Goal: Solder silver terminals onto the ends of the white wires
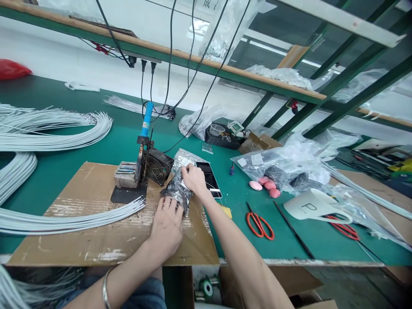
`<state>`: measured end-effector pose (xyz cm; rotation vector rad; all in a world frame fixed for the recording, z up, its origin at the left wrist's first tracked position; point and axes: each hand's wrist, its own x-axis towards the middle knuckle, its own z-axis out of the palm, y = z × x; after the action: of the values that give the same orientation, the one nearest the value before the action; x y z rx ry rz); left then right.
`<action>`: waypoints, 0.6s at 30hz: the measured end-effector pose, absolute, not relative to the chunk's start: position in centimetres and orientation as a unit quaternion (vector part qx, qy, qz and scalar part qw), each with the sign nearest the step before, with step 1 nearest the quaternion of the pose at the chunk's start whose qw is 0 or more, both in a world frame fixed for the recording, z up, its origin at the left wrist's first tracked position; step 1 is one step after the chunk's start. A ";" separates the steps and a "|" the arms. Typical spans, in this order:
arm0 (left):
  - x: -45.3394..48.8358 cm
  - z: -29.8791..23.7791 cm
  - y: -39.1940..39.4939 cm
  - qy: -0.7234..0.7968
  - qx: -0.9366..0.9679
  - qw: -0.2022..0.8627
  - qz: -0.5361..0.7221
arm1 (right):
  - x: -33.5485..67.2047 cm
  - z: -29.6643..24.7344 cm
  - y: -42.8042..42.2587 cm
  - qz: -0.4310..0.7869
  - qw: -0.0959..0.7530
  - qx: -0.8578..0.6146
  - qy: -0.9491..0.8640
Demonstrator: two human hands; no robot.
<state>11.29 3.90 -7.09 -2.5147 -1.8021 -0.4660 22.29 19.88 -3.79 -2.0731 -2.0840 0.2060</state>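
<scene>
A crinkled silvery plastic bag (178, 187) with dark contents lies on the cardboard sheet (96, 240), beside the small black fan. My left hand (167, 225), a ring on one finger, grips the near end of the bag with its fingers curled over it. Higher up, my right hand (194, 178) has its fingers closed on the bag's right side, fingertips partly hidden. Left of the bag stands a soldering iron with a blue handle (147, 119) in its holder. A bundle of white wires (96, 219) ends close to the stand.
A phone (210, 180) lies just right of my right hand. Farther right are red-handled scissors (260, 225), a black rod (294, 231), a white mug (315, 206) on its side and pink pieces (269, 185). Coiled white wires (58, 128) cover the left; black cables hang overhead.
</scene>
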 end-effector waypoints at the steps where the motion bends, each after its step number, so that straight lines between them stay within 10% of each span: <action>1: 11.3 -7.1 3.9 -0.575 -0.805 0.004 -0.148 | 22.3 -3.8 19.8 0.069 0.096 -0.700 -0.705; 18: 10.8 -7.5 3.2 -0.555 -0.800 -0.049 -0.224 | 23.1 -3.6 21.4 0.044 0.051 -0.683 -0.727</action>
<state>10.82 3.24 -7.51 -2.5935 -1.7996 -0.7268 23.06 21.43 -3.59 -2.0786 -2.2130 0.1333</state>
